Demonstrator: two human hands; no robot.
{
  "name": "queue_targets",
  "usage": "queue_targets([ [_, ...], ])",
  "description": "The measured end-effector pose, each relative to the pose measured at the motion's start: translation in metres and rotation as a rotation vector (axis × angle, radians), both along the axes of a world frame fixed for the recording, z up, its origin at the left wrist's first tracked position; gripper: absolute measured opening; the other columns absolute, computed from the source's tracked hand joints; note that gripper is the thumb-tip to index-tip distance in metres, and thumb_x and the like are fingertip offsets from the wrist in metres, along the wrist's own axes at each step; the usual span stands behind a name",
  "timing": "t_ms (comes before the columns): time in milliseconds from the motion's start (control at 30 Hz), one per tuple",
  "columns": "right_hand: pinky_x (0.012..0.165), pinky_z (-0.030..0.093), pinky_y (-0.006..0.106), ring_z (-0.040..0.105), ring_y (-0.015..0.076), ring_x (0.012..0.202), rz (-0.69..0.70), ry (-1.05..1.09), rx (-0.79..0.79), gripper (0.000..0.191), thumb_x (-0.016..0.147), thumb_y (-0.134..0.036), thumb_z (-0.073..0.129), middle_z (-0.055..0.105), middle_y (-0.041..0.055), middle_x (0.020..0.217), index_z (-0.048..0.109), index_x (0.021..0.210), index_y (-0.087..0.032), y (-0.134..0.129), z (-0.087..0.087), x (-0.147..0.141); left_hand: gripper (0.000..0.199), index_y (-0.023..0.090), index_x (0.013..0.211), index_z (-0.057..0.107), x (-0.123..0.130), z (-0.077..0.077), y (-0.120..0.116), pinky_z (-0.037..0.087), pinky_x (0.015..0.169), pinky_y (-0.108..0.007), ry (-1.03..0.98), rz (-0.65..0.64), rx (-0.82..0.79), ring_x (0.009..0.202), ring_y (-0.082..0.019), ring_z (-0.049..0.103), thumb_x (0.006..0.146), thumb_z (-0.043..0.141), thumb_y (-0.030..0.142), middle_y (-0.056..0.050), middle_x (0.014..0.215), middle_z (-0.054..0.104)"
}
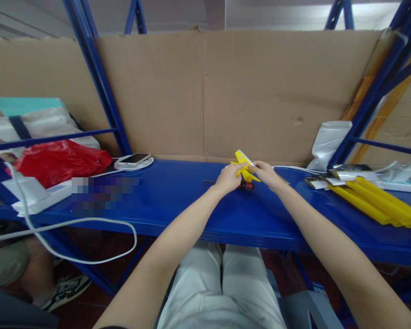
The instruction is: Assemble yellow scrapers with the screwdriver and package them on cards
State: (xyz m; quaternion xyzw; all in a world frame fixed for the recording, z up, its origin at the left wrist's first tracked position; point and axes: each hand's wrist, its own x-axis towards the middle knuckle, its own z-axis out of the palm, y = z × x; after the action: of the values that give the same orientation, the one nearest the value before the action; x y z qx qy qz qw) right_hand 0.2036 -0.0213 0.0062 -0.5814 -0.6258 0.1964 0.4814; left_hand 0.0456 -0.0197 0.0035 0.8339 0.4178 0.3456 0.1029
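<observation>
Both my hands meet over the blue table, around a small yellow plastic piece [241, 157] with a whitish strip along one edge. My left hand [230, 177] grips it from the left, fingers closed on its lower part. From the right, my right hand [265, 173] pinches it near the pale strip. The piece's exact kind cannot be made out. Just beneath the hands lies a red and black screwdriver handle [247, 185]. A thin metal shaft [208, 181] shows left of my left hand and seems to belong to it; the middle is hidden.
Several long yellow pieces with card tops [373, 201] lie at right, near a silvery pouch [329, 144]. On the left are a phone [135, 158] on a coiled white cable, a red plastic bag [61, 160] and a power strip [48, 201]. A white cable [89, 262] hangs over the table's front edge.
</observation>
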Motion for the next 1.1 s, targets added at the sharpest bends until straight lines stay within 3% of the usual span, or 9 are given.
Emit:
queue_targets([
  [167,0.066,0.040,0.026,0.049,0.0129,0.066,-0.014,0.001,-0.002,0.016,0.073,-0.033,0.055,0.059,0.0006,0.071,0.056,0.068,-0.017,0.0003,-0.0011,-0.0007,0.054,0.025,0.131,0.056,-0.0015,-0.0004,-0.0029,0.042,0.098,-0.035,0.093,0.004,0.017,0.111,-0.025,0.057,0.081,0.049,0.009,-0.009,0.119,0.063],
  [367,0.060,0.038,0.025,0.049,0.0137,0.065,-0.053,0.047,0.012,0.021,0.070,-0.037,0.059,0.058,0.0006,0.063,0.055,0.063,-0.018,0.0040,-0.0029,0.0013,0.067,0.030,0.142,0.041,-0.0010,-0.0055,-0.0068,0.043,0.098,-0.035,0.188,-0.001,-0.001,0.115,-0.024,0.054,0.080,0.047,0.006,-0.008,0.127,0.055],
  [533,0.059,0.037,0.025,0.048,0.0138,0.063,-0.050,0.152,0.001,0.018,0.067,-0.034,0.059,0.055,-0.0006,0.058,0.053,0.058,-0.019,0.0042,-0.0018,0.0023,0.068,0.031,0.140,0.043,-0.0004,-0.0066,-0.0055,0.044,0.097,-0.033,0.159,-0.033,-0.005,0.114,-0.023,0.054,0.079,0.044,0.002,-0.008,0.128,0.051],
  [733,0.064,0.044,0.025,0.057,0.0154,0.076,0.041,0.411,-0.162,0.008,0.066,-0.024,0.058,0.064,0.0029,0.076,0.052,0.062,-0.020,0.0022,-0.0009,0.0023,0.068,0.029,0.136,0.049,-0.0007,-0.0074,-0.0018,0.042,0.099,-0.032,0.139,-0.080,-0.005,0.118,-0.021,0.052,0.075,0.045,-0.002,-0.006,0.130,0.048],
  [967,0.069,0.047,0.025,0.062,0.0160,0.087,0.109,0.464,-0.273,0.002,0.071,-0.018,0.055,0.069,0.0061,0.095,0.056,0.073,-0.020,-0.0003,-0.0008,0.0046,0.065,0.029,0.133,0.052,-0.0005,-0.0074,-0.0016,0.042,0.101,-0.035,0.109,-0.079,-0.044,0.122,-0.024,0.050,0.076,0.045,-0.002,-0.007,0.135,0.045],
  [1100,0.073,0.048,0.027,0.063,0.0171,0.091,0.127,0.475,-0.280,0.007,0.079,-0.024,0.053,0.070,0.0074,0.099,0.057,0.076,-0.020,0.0023,-0.0006,0.0070,0.065,0.029,0.133,0.052,-0.0017,-0.0087,0.0013,0.041,0.102,-0.035,0.106,-0.087,-0.049,0.122,-0.024,0.050,0.075,0.047,-0.001,-0.007,0.140,0.041],
])
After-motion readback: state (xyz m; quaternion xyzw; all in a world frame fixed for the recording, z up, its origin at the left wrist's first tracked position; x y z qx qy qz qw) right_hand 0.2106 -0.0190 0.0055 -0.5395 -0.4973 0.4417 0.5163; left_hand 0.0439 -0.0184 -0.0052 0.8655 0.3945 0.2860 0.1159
